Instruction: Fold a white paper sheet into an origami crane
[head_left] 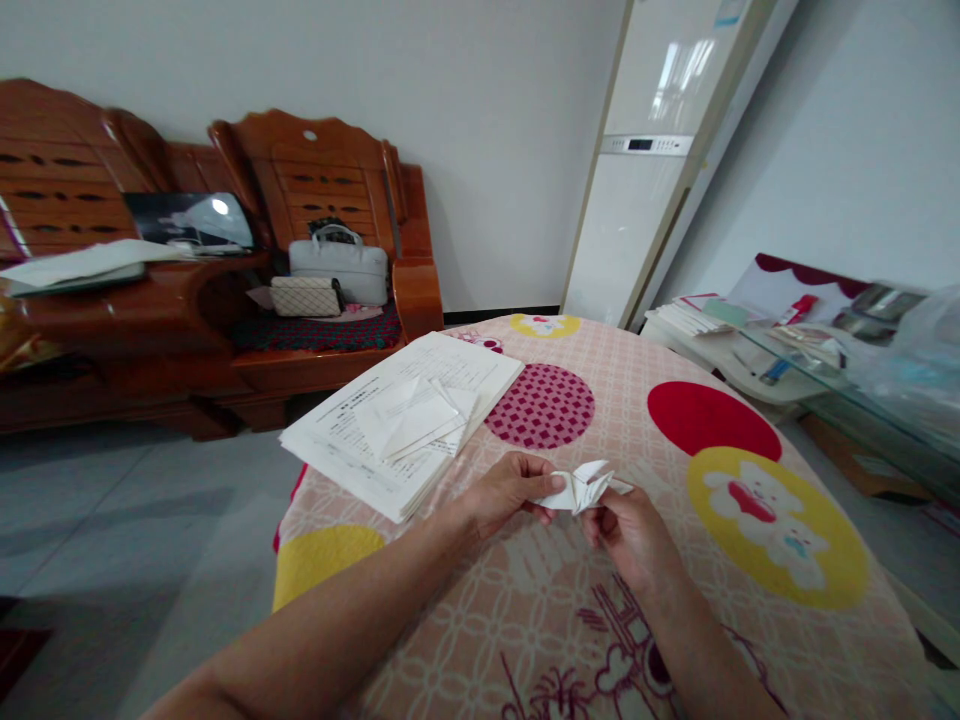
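Observation:
Between my hands is a small folded white paper (591, 484), with several pointed flaps standing up at its middle and some print showing. My left hand (517, 490) pinches its left end, thumb on top. The right end is gripped by my right hand (628, 525), whose fingers are partly hidden behind and under the paper. Both hands are held just over the patterned tablecloth (465, 620). To the left lies a stack of printed sheets (337, 440), and on it rest a few folded paper pieces (420, 415).
A glass-topped stand (810, 380) with papers, metal bowls and a plastic bag stands to the right. Behind the table are a tall air conditioner (637, 200) and a wooden chair (330, 180) bearing a grey bag (360, 270) and a quilted purse (304, 297). A laptop (191, 220) sits farther left.

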